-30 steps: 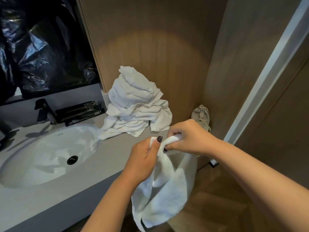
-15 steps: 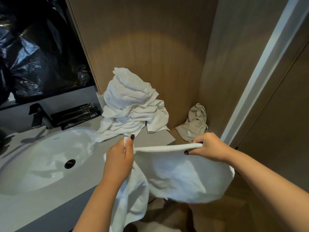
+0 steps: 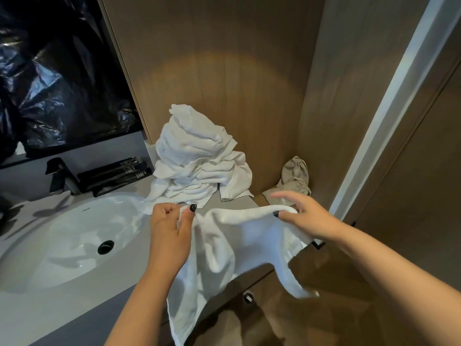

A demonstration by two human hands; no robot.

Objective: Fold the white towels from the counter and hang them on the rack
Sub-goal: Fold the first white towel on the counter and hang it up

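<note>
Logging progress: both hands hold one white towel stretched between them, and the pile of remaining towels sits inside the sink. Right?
Not quite. The head view shows the towel pile on the counter beside the sink, not inside it. Left hand and right hand do hold one white towel.

Left hand [image 3: 168,229] fingers curled, pinching; right hand [image 3: 305,217] pinching, fingers splayed.

head cam | looks forward-down, close over counter [image 3: 74,290] edge | single view
</note>
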